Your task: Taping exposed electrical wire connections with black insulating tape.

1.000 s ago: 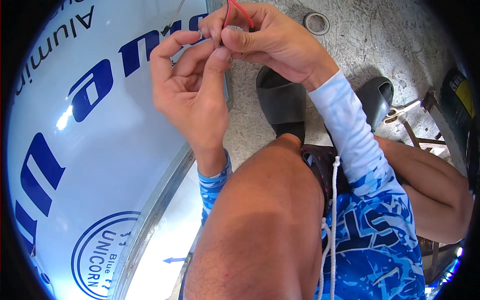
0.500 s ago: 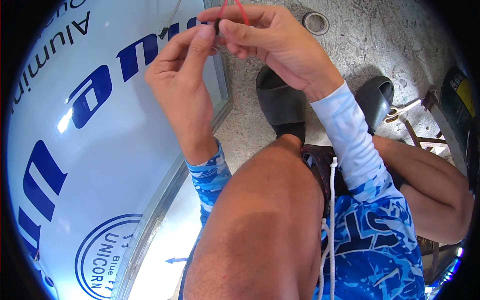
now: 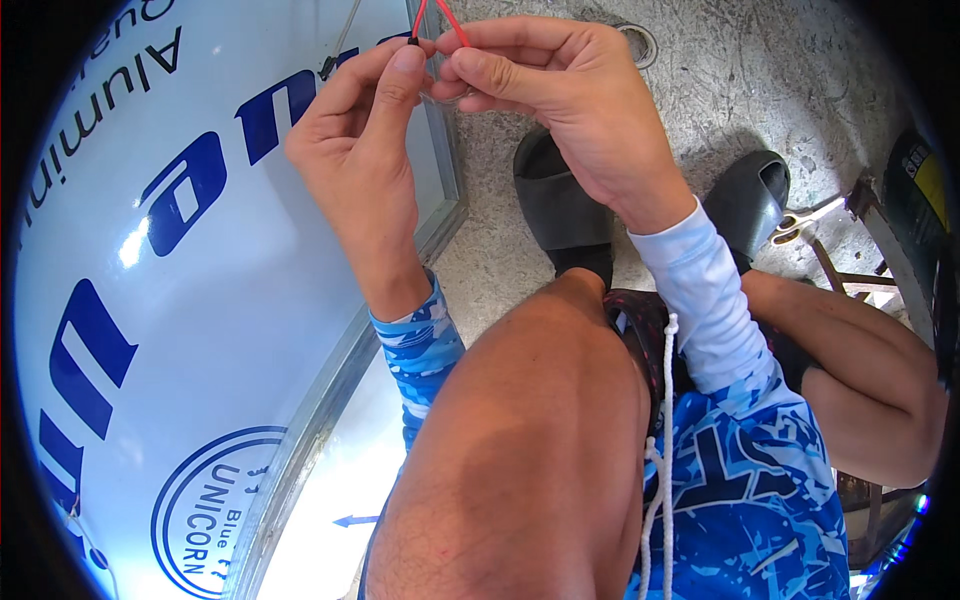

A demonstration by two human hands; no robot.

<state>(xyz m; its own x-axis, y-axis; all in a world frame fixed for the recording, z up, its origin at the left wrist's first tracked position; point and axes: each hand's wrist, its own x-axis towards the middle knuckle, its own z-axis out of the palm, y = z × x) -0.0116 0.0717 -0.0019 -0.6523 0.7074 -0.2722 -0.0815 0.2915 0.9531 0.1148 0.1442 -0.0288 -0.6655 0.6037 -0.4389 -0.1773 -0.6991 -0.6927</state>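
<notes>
- Bright, even daylight fills the scene; colours are strong and nothing looks dim.
- A white glare spot sits on the glossy film-covered panel [image 3: 200, 300], left of centre.
- Soft shadows fall on the concrete floor [image 3: 760, 90] beside the dark sandals [image 3: 565, 205].
- Fisheye bending curves the panel's metal frame [image 3: 330, 390]; the corners go black.
- Focus is sharp in the middle, softer toward the rim.
</notes>
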